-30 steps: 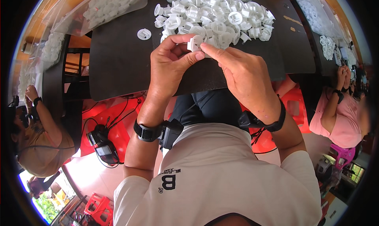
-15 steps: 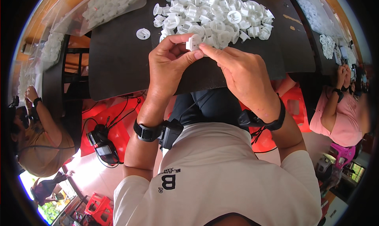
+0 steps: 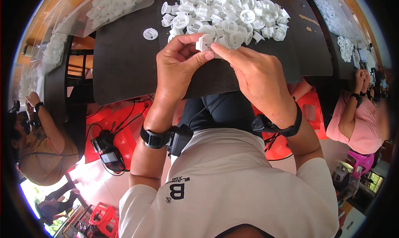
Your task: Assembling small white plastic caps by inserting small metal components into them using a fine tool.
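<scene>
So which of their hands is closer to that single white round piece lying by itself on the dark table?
Left. The left hand is just below and right of the lone round piece, not touching it. The right hand is farther right, beyond the small white part both hands pinch.

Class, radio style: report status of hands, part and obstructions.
Left hand and right hand both pinch one small white plastic part. Pile of white parts just beyond. Nothing obstructing.
</scene>
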